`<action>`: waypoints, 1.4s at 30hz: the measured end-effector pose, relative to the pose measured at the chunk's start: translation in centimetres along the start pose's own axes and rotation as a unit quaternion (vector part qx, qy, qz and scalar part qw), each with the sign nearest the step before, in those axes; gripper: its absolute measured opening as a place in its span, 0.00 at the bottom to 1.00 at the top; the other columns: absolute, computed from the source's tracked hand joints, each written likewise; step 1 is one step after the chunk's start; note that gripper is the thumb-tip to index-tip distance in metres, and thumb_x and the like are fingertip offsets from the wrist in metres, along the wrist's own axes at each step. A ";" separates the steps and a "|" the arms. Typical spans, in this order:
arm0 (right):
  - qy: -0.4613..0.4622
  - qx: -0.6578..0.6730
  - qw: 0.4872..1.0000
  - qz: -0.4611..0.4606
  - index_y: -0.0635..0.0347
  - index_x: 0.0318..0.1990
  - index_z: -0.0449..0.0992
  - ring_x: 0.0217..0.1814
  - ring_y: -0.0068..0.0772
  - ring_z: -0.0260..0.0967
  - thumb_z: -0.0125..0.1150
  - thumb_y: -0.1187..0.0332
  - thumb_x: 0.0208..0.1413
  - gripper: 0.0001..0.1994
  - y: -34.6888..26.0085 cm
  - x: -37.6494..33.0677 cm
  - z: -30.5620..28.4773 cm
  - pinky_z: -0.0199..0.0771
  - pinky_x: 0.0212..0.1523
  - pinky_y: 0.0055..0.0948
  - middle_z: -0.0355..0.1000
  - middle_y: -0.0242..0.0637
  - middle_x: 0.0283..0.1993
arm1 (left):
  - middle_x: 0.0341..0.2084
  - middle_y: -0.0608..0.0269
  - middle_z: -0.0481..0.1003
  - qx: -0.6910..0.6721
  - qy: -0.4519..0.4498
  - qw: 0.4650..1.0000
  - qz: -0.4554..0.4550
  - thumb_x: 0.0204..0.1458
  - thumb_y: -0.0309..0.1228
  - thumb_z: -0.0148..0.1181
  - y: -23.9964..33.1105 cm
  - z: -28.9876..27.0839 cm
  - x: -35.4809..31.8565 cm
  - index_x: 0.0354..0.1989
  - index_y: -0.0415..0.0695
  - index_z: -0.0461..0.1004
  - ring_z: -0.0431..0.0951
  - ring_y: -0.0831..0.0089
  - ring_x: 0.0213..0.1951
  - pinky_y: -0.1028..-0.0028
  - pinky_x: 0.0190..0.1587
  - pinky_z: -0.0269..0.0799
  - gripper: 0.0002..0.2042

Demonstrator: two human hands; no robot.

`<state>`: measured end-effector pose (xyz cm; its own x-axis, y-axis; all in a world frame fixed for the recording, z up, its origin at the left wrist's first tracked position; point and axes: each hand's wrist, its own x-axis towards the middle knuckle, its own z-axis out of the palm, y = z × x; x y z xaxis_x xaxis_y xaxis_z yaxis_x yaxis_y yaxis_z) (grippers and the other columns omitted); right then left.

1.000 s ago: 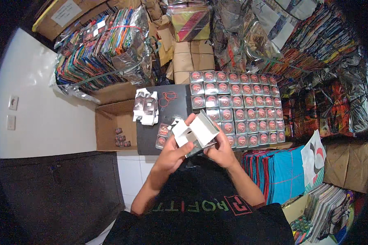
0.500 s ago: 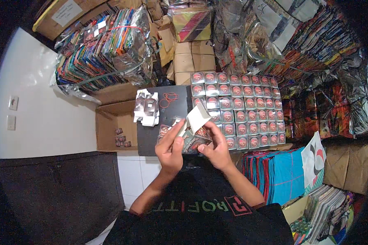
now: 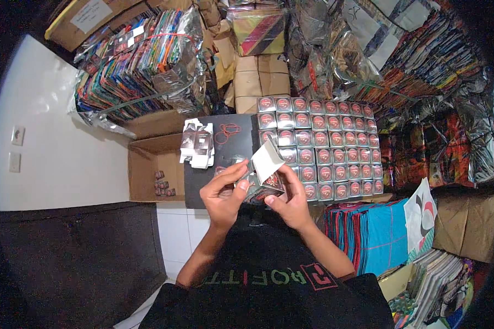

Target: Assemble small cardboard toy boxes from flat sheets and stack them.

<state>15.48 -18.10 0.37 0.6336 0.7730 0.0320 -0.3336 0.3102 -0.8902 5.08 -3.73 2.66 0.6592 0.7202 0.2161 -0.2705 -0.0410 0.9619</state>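
The right grip point(image 3: 292, 198) pinches one dark carton point(image 3: 262, 191), white flap point(image 3: 267, 164) raised, above the tabletop point(image 3: 241, 145); the left grip point(image 3: 224, 193) curls at the carton's left side, whether pinching I cannot tell. Right of the carton, six visible rows of boxes point(image 3: 335, 139), eight in the farthest, wear round red labels point(image 3: 324, 156), their lettering too small to read

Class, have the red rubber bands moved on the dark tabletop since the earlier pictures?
No: the red rubber bands keep their place, right of the cartons on the dark tabletop.

Left hand point(image 3: 222, 197), right hand point(image 3: 291, 204) close together; fingers point(image 3: 292, 180) bent; forearms point(image 3: 329, 249) slanting inward.
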 end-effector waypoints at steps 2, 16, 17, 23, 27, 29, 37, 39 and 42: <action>-0.011 -0.019 1.000 -0.012 0.67 0.72 0.56 0.76 0.38 0.55 0.70 0.80 0.53 0.40 0.0 -0.1 -0.1 0.60 0.74 0.39 0.58 0.43 0.71 | 0.53 0.37 0.79 -0.015 0.005 1.000 0.015 0.55 0.19 0.64 -0.3 0.0 -0.1 0.49 0.27 0.81 0.79 0.59 0.57 0.64 0.62 0.71 0.14; -0.018 -0.283 0.956 -0.078 0.65 0.66 0.65 0.70 0.44 0.62 0.75 0.67 0.51 0.36 -1.2 0.1 -0.5 0.61 0.70 0.39 0.60 0.48 0.67 | 0.54 0.44 0.79 0.043 -0.001 0.999 0.025 0.60 0.21 0.59 0.9 0.4 -0.1 0.50 0.31 0.81 0.79 0.65 0.55 0.69 0.56 0.74 0.12; -0.015 -0.339 0.936 -0.093 0.66 0.65 0.67 0.69 0.47 0.63 0.76 0.65 0.49 0.36 -1.7 0.1 -0.5 0.61 0.70 0.40 0.60 0.49 0.66 | 0.54 0.44 0.79 0.043 -0.001 0.999 0.025 0.60 0.21 0.59 0.9 0.3 -0.2 0.50 0.31 0.81 0.79 0.65 0.55 0.69 0.56 0.74 0.12; -0.060 -0.342 0.928 -0.137 0.62 0.63 0.73 0.66 0.45 0.63 0.76 0.68 0.45 0.34 -3.4 0.1 0.1 0.61 0.68 0.41 0.65 0.45 0.61 | 0.43 0.50 0.84 0.204 -0.071 0.974 0.074 0.50 0.20 0.67 1.8 0.0 0.0 0.42 0.35 0.84 0.84 0.65 0.46 0.69 0.51 0.77 0.10; -0.090 -0.354 0.921 -0.133 0.57 0.61 0.78 0.62 0.41 0.65 0.79 0.67 0.43 0.33 -3.4 -0.1 -0.6 0.64 0.66 0.39 0.66 0.42 0.58 | 0.40 0.53 0.84 0.227 -0.106 0.968 0.019 0.47 0.20 0.68 2.1 -0.6 -0.1 0.42 0.35 0.83 0.85 0.67 0.43 0.69 0.49 0.78 0.13; -0.094 -0.359 0.920 -0.126 0.57 0.60 0.78 0.60 0.40 0.66 0.80 0.66 0.42 0.33 -3.2 -0.3 -0.8 0.65 0.65 0.38 0.66 0.41 0.57 | 0.43 0.53 0.83 0.148 -0.099 0.983 -0.042 0.47 0.20 0.68 2.3 -0.4 -0.2 0.49 0.35 0.79 0.84 0.68 0.45 0.70 0.50 0.78 0.17; 0.014 -0.301 0.934 -0.191 0.55 0.61 0.76 0.54 0.34 0.68 0.83 0.67 0.43 0.34 -2.2 -0.8 -0.6 0.75 0.53 0.31 0.65 0.37 0.51 | 0.68 0.52 0.64 -0.058 -0.196 0.974 -0.103 0.46 0.26 0.79 1.6 -1.2 -0.3 0.72 0.37 0.55 0.67 0.64 0.67 0.64 0.69 0.62 0.46; 0.019 -0.314 0.928 -0.200 0.55 0.60 0.77 0.54 0.35 0.69 0.84 0.66 0.42 0.34 -2.1 -0.9 -0.5 0.75 0.54 0.32 0.65 0.37 0.51 | 0.68 0.52 0.62 -0.093 -0.180 0.975 -0.088 0.49 0.23 0.76 1.4 -0.2 -1.0 0.74 0.37 0.53 0.65 0.66 0.68 0.65 0.70 0.62 0.45; 0.002 -0.344 0.911 -0.227 0.56 0.56 0.79 0.55 0.40 0.69 0.86 0.61 0.40 0.33 -2.1 -1.0 -0.7 0.73 0.57 0.38 0.65 0.38 0.50 | 0.67 0.53 0.64 -0.092 -0.185 0.973 -0.103 0.51 0.21 0.74 1.6 -0.6 -1.0 0.73 0.35 0.55 0.67 0.67 0.66 0.66 0.69 0.63 0.42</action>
<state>16.08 -19.88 1.87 0.5999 0.6492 0.4676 0.4794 0.1763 -0.8597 3.57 -4.09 3.83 0.9109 0.4004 0.1000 -0.2043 0.2268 0.9523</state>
